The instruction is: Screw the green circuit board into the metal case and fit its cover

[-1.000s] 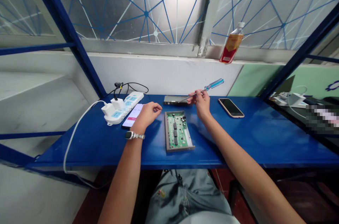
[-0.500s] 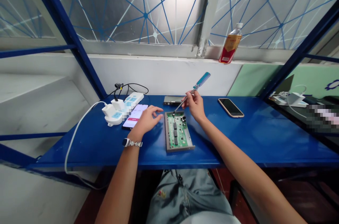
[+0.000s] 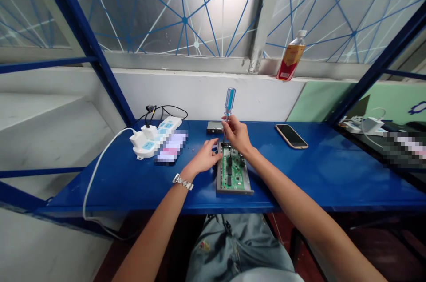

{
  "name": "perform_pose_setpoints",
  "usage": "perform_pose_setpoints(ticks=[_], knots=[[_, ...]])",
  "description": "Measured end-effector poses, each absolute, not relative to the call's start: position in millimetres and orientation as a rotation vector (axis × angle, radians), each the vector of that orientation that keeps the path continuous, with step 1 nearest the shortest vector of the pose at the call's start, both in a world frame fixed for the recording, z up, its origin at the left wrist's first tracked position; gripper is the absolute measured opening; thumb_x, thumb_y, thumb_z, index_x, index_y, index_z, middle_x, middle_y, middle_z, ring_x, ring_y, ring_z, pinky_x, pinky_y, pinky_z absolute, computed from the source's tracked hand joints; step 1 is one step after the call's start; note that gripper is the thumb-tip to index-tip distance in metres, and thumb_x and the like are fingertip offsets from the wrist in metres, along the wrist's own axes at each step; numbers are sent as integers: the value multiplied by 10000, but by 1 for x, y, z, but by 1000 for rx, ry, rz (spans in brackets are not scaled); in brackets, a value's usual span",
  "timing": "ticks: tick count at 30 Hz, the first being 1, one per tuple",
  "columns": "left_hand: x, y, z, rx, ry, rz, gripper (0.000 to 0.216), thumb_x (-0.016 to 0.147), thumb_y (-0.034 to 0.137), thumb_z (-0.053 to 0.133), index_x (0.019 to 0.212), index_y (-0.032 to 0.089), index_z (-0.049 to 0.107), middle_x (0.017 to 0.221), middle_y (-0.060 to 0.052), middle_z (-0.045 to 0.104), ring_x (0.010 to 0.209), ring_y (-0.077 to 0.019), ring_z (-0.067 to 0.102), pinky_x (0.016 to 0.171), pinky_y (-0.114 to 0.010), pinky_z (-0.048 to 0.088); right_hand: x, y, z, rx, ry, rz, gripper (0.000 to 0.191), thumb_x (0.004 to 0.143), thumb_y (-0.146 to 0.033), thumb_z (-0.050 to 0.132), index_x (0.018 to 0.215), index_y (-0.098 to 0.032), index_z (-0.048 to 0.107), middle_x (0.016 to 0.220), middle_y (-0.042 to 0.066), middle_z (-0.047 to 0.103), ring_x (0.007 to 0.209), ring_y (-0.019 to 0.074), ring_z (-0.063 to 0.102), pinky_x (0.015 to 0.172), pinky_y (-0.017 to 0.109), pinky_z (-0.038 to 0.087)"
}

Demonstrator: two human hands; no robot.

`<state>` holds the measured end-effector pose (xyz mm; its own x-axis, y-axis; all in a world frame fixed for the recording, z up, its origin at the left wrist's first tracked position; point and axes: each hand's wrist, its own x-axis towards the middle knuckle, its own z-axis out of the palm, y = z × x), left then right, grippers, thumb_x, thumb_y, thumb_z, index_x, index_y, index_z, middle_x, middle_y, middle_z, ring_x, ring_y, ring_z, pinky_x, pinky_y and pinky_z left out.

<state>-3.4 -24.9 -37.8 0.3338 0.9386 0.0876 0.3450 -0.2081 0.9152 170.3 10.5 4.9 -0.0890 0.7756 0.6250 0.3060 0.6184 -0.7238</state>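
Note:
My right hand [image 3: 237, 133] grips a screwdriver [image 3: 229, 101] by its shaft, just below the blue, clear handle. The tool stands nearly upright, its tip down at the far end of a green circuit board [image 3: 237, 175]. The board lies in a shallow grey metal case [image 3: 218, 184]. At the case's far left side is my left hand [image 3: 207, 156], thumb and fingers apart, fingertips touching or very close to the edge. Behind my right hand, a flat metal piece [image 3: 214, 127] lies partly covered. Tiny screw-like bits [image 3: 193, 149] rest on the table left of my left hand.
On the left, a white power strip [image 3: 143, 152] with plugs and cables sits beside a phone with a lit screen [image 3: 170, 148]. Another phone [image 3: 291, 136] lies to the right on the blue table [image 3: 319, 171]. A drink bottle [image 3: 290, 56] stands on the window ledge.
The screwdriver has swung from leaning right to nearly upright. My left hand has moved right to the case, which has shifted slightly right and nearer me.

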Motion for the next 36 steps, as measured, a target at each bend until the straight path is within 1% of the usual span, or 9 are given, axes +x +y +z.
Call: perform_pose_setpoints(ticks=[5, 10, 15, 21, 24, 28, 30, 33, 36], knots=[[-2, -31, -30, 1854, 1111, 881, 535, 882, 187, 626, 1409, 217, 534, 1446, -136, 487, 628, -73, 560, 619, -278, 541, 176, 11, 3, -918, -1671, 456, 308, 1008, -492, 519, 1159, -248, 629, 722, -16, 636, 580, 137, 568, 580, 254, 457], [-2, -32, -27, 1893, 1097, 866, 457, 898, 177, 588, 1354, 197, 564, 1413, -122, 511, 656, -84, 568, 636, -276, 545, 177, 13, 1, -919, -1668, 451, 295, 1015, -482, 517, 1148, -241, 624, 718, -19, 642, 572, 134, 571, 585, 252, 457], [2, -33, -27, 1941, 1154, 833, 500, 874, 247, 662, 1357, 191, 547, 1420, -125, 498, 638, -91, 558, 631, -298, 544, 177, 14, 1, -916, -1683, 452, 303, 1019, -489, 510, 1153, -239, 616, 727, -18, 650, 562, 129, 567, 590, 254, 461], [17, -45, -20, 2042, 1376, 884, 632, 810, 133, 622, 1425, 182, 484, 1404, -142, 495, 934, -206, 676, 868, -356, 569, 179, 13, 5, -912, -1723, 490, 337, 1018, -515, 498, 1178, -237, 604, 730, -5, 656, 577, 140, 591, 605, 267, 474], [24, -49, -19, 2026, 1450, 915, 679, 805, 138, 626, 1459, 154, 446, 1420, -172, 479, 992, -247, 688, 939, -408, 558, 180, 15, 6, -890, -1749, 530, 329, 1017, -518, 493, 1174, -245, 591, 743, -8, 656, 564, 139, 589, 603, 273, 475], [29, -48, -26, 2013, 1536, 1001, 686, 811, 138, 632, 1467, 136, 430, 1427, -196, 475, 1066, -279, 688, 985, -429, 543, 180, 20, 8, -859, -1777, 614, 305, 1010, -538, 476, 1045, -249, 564, 764, -5, 667, 558, 141, 605, 607, 280, 494], [28, -43, -29, 2037, 1558, 1034, 643, 827, 147, 634, 1446, 137, 458, 1407, -198, 505, 1087, -288, 688, 985, -430, 541, 179, 23, 10, -837, -1792, 648, 302, 1008, -537, 473, 986, -245, 547, 761, -2, 670, 561, 145, 616, 606, 280, 499], [22, -27, -27, 2074, 1571, 1087, 473, 885, 233, 629, 1345, 147, 563, 1333, -183, 595, 1075, -299, 693, 949, -431, 548, 176, 27, 14, -830, -1816, 673, 291, 1000, -520, 489, 939, -240, 538, 733, -6, 666, 553, 147, 618, 595, 277, 497], [11, 1, -17, 2108, 1405, 1049, 271, 900, 250, 598, 1136, 154, 689, 1123, -120, 726, 942, -263, 710, 877, -389, 555, 175, 30, 15, -850, -1822, 696, 309, 982, -523, 519, 858, -240, 512, 704, -4, 667, 559, 156, 631, 588, 277, 499]])
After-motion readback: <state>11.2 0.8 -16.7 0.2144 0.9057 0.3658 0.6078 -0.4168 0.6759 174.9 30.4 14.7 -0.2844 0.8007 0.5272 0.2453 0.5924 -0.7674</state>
